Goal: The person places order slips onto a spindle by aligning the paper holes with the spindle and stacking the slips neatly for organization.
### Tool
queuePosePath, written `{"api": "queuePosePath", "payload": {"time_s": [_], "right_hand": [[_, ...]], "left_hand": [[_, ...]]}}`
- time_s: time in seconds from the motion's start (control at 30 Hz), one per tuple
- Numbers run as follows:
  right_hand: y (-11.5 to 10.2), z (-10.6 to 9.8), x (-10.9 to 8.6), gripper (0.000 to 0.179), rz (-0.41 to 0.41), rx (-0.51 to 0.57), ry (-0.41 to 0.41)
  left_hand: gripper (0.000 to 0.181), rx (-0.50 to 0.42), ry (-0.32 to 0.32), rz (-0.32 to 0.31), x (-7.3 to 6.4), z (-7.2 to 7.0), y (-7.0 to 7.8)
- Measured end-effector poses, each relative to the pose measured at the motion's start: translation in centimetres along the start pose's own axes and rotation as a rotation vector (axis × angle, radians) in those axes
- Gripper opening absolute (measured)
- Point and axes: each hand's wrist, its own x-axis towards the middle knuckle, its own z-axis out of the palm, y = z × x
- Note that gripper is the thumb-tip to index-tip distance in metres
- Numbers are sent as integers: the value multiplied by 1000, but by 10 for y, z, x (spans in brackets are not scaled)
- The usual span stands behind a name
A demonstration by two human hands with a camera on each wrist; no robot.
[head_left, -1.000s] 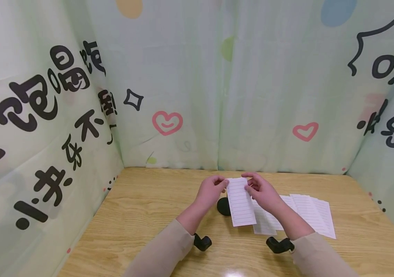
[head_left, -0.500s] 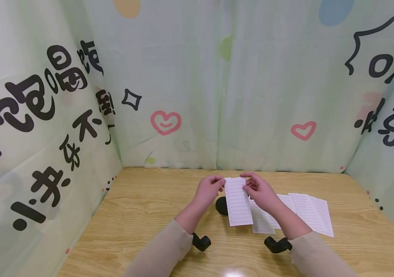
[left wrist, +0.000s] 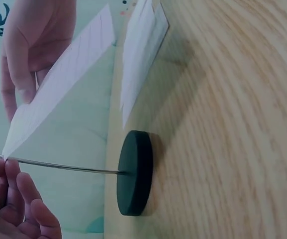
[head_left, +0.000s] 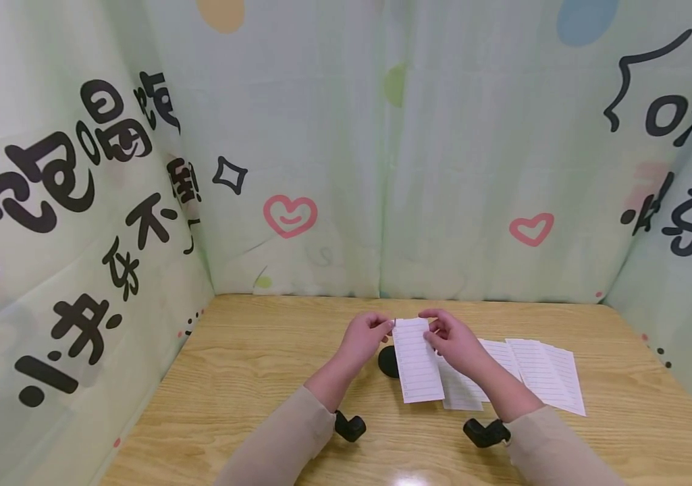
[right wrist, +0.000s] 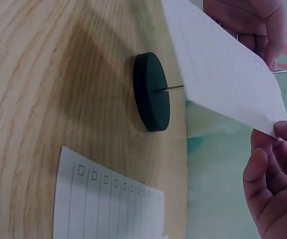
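A lined paper slip [head_left: 418,368] hangs between both hands above the table. My left hand [head_left: 362,339] pinches its upper left corner, right beside the metal rod [left wrist: 73,167] of a bill spike. My right hand [head_left: 456,344] pinches the slip's upper right edge between thumb and finger. The spike's round black base [left wrist: 136,173] stands on the table, partly hidden behind the slip in the head view. In the right wrist view the rod's tip [right wrist: 281,71] shows beyond the slip, near the left fingers. The wrist views suggest the rod passes through the corner.
Several lined slips [head_left: 543,371] lie fanned on the table to the right, partly under the right forearm. Black camera mounts [head_left: 350,428] jut from both wrists. A printed curtain [head_left: 297,256] borders the table's back and sides.
Both hands and the slip have moved slightly down. The rod's tip now shows at the slip's upper left corner. The loose slips stay in place.
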Motion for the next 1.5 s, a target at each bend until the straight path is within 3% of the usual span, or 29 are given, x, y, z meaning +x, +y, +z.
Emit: {"api": "queuePosePath", "payload": {"time_s": [0.27, 0.6, 0.93, 1.2, 1.5], "right_hand": [[7, 4, -2, 37, 48, -14, -32], [17, 8, -1, 33, 55, -81, -47], [23, 13, 1, 32, 119, -206, -71], [29, 19, 2, 32, 133, -270, -102], [32, 25, 0, 32, 119, -336, -124]], "left_hand": [[14, 63, -9, 32, 1, 1, -5], [10, 239, -31, 80, 8, 3, -17], [10, 357, -87, -34, 8, 6, -16], [12, 452, -117, -66, 10, 8, -18], [19, 619, -161, -4, 10, 10, -23]]}}
